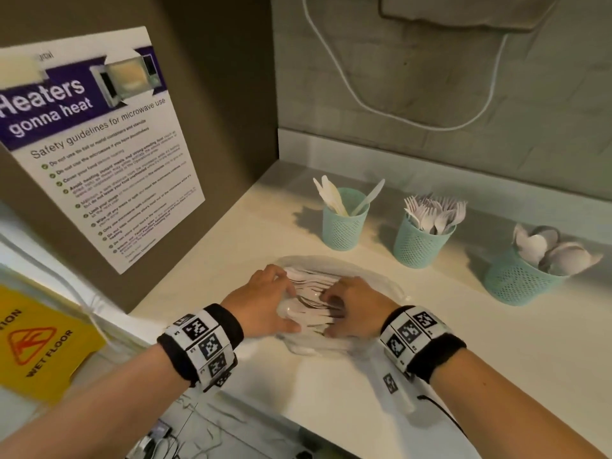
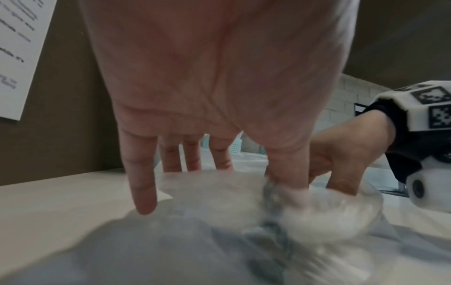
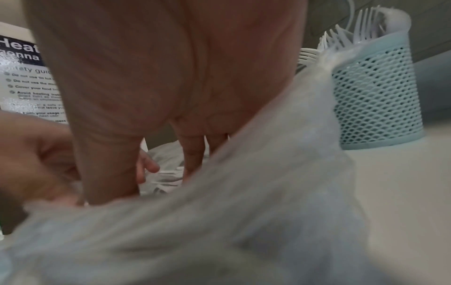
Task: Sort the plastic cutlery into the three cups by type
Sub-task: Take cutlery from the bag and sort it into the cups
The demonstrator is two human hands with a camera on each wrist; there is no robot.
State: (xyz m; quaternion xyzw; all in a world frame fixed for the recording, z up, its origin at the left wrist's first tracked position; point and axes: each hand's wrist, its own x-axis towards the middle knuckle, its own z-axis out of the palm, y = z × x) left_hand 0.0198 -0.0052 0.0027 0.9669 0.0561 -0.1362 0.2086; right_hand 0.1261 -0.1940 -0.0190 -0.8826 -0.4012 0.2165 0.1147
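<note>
A clear plastic bag (image 1: 374,279) holding a pile of white cutlery (image 1: 311,293) lies on the counter near its front edge. My left hand (image 1: 289,306) is on the pile's left side, fingers straight and spread, thumb pressing down into the bag (image 2: 219,192). My right hand (image 1: 331,314) reaches in from the right, its fingers curled round several pieces; bag film (image 3: 268,192) hides its fingertips in the right wrist view. Behind stand three teal mesh cups: the knife cup (image 1: 344,220), the fork cup (image 1: 422,240) and the spoon cup (image 1: 523,276).
A brown side panel with a microwave safety poster (image 1: 99,144) stands on the left. A grey wall with a hanging white cable (image 1: 347,87) is behind the cups. A yellow wet-floor sign (image 1: 39,342) sits lower left. The counter edge (image 1: 265,402) runs under my wrists.
</note>
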